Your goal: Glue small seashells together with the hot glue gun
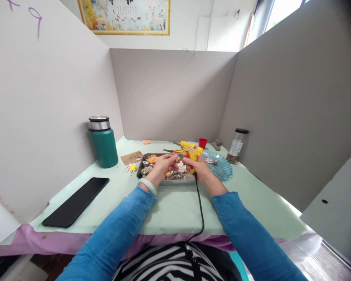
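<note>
A yellow hot glue gun [192, 149] is in my right hand [204, 171], its handle upright in the grip and its black cord running down to the table's front edge. My left hand [165, 165] hovers to its left, fingertips pinched together near my right thumb. What those fingers hold, if anything, is too small to make out. Below both hands lies a metal tray [179, 182] filled with shells and small stones. A pale star-shaped piece [182, 167] shows between the hands, over the tray.
A blue glass dish [224, 168], red cup [202, 143] and clear jar [236, 146] stand right of the tray. Yellow-handled pliers [178, 150] lie behind it. Leftward are a brown card [131, 157], flower piece [131, 168], green bottle [103, 146] and black phone [76, 202]. Partitions [172, 93] enclose the table.
</note>
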`<act>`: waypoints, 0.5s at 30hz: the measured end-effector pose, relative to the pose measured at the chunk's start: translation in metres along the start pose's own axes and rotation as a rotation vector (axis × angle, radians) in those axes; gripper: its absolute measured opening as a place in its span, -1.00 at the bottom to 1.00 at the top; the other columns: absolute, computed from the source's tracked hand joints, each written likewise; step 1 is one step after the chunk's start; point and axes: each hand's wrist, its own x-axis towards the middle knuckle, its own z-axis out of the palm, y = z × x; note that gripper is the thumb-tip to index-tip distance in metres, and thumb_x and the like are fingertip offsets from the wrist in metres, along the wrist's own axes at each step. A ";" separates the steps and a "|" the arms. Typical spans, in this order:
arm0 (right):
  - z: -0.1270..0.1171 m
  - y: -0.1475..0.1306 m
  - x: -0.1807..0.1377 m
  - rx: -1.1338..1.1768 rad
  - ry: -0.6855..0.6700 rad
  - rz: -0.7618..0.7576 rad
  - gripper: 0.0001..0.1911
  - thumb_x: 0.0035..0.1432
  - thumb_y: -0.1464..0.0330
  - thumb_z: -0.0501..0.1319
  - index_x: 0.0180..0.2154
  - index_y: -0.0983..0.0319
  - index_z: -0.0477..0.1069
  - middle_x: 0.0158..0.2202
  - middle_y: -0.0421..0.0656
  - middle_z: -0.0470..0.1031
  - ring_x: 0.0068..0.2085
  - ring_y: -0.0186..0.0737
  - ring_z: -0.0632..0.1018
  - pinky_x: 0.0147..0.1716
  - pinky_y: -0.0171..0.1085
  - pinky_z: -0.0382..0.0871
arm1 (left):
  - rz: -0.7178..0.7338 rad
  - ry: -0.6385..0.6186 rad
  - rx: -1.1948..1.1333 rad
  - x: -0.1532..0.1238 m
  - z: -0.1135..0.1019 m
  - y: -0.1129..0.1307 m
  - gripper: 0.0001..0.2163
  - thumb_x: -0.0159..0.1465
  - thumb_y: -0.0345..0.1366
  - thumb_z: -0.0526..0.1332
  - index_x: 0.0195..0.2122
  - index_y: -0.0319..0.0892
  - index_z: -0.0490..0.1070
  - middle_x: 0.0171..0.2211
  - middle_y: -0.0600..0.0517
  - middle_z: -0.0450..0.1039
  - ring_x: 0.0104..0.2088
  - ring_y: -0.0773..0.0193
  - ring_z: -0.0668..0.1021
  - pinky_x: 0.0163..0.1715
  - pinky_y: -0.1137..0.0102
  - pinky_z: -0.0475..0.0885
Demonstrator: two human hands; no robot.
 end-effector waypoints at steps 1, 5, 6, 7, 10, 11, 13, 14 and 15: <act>0.000 0.000 0.000 0.000 0.000 0.001 -0.75 -0.11 0.31 0.31 -0.31 0.17 0.39 -0.60 -0.30 0.24 -0.60 -0.40 0.24 -0.61 -0.34 0.15 | -0.006 -0.007 0.002 0.000 0.000 0.000 -0.78 0.08 -0.26 0.33 -0.40 -0.31 0.37 -0.52 0.03 0.38 -0.60 0.41 0.45 -0.46 0.36 0.48; 0.001 -0.001 -0.001 -0.005 0.027 0.017 -0.70 -0.16 0.30 0.34 -0.31 0.19 0.38 -0.55 -0.28 0.32 -0.59 -0.40 0.27 -0.61 -0.33 0.16 | -0.031 -0.038 0.016 -0.001 0.001 0.000 -0.80 0.11 -0.28 0.31 -0.37 -0.29 0.34 -0.48 0.01 0.42 -0.61 0.41 0.46 -0.52 0.42 0.46; 0.001 -0.001 -0.001 -0.004 0.030 0.020 -0.69 -0.17 0.30 0.35 -0.30 0.19 0.38 -0.54 -0.27 0.33 -0.59 -0.40 0.28 -0.61 -0.33 0.16 | -0.040 -0.040 0.028 -0.002 0.001 0.000 -0.80 0.12 -0.29 0.29 -0.35 -0.29 0.33 -0.49 0.00 0.43 -0.62 0.41 0.46 -0.54 0.44 0.45; 0.001 -0.001 -0.001 0.000 0.030 0.022 -0.67 -0.18 0.30 0.36 -0.29 0.19 0.38 -0.53 -0.27 0.34 -0.59 -0.40 0.29 -0.61 -0.33 0.16 | -0.048 -0.040 0.041 -0.003 0.002 0.001 -0.81 0.13 -0.29 0.28 -0.34 -0.28 0.32 -0.49 0.00 0.44 -0.63 0.41 0.46 -0.56 0.45 0.44; 0.001 -0.001 -0.001 0.011 0.013 0.025 -0.65 -0.19 0.31 0.37 -0.28 0.19 0.38 -0.52 -0.27 0.36 -0.58 -0.41 0.29 -0.60 -0.34 0.16 | -0.066 -0.031 0.087 -0.004 0.003 0.002 -0.82 0.17 -0.27 0.25 -0.32 -0.26 0.31 -0.52 -0.01 0.45 -0.66 0.41 0.44 -0.60 0.47 0.41; 0.000 -0.001 -0.001 0.009 0.010 0.025 -0.65 -0.20 0.31 0.37 -0.28 0.20 0.38 -0.52 -0.27 0.36 -0.58 -0.42 0.29 -0.60 -0.35 0.16 | -0.071 -0.031 0.101 -0.004 0.003 0.001 -0.82 0.17 -0.26 0.24 -0.33 -0.25 0.30 -0.53 0.00 0.45 -0.67 0.41 0.44 -0.61 0.46 0.41; 0.000 -0.001 -0.001 0.004 0.011 0.022 -0.64 -0.20 0.32 0.37 -0.29 0.20 0.38 -0.52 -0.27 0.36 -0.58 -0.42 0.29 -0.60 -0.35 0.16 | -0.082 -0.030 0.123 -0.003 0.003 0.001 -0.82 0.18 -0.25 0.24 -0.35 -0.24 0.29 -0.55 0.00 0.44 -0.68 0.41 0.43 -0.62 0.45 0.41; 0.000 -0.001 -0.001 0.003 0.014 0.018 -0.64 -0.20 0.32 0.37 -0.28 0.20 0.38 -0.51 -0.27 0.36 -0.57 -0.42 0.30 -0.59 -0.35 0.16 | -0.087 -0.034 0.131 -0.003 0.003 0.000 -0.82 0.18 -0.24 0.23 -0.35 -0.24 0.29 -0.55 0.01 0.44 -0.68 0.41 0.43 -0.62 0.45 0.42; 0.001 -0.001 -0.001 0.002 0.018 0.014 -0.64 -0.20 0.32 0.36 -0.28 0.21 0.38 -0.51 -0.27 0.36 -0.57 -0.42 0.30 -0.59 -0.34 0.17 | -0.091 -0.040 0.136 -0.003 0.003 0.000 -0.82 0.18 -0.24 0.23 -0.36 -0.25 0.29 -0.55 0.01 0.44 -0.68 0.41 0.42 -0.62 0.45 0.42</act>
